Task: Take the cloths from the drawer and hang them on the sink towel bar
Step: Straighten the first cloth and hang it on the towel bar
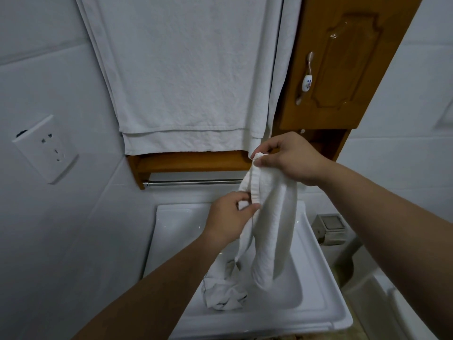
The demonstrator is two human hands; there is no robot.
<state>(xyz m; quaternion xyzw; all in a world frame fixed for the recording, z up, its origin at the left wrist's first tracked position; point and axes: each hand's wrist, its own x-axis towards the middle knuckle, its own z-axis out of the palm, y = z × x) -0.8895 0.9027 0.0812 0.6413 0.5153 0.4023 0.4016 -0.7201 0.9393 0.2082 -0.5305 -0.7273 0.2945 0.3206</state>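
I have the white cloth (272, 229) pinched at its top edge by my right hand (289, 158), while my left hand (230, 217) pinches a side edge lower down, I judge to find the hem and spread it for draping. It hangs bunched over the sink (171, 224), just in front of the right end of the towel bar (193, 182), which looks bare. A second cloth (223, 295) lies crumpled in the basin. The drawer is out of view, and the cloth hides the bar's right end.
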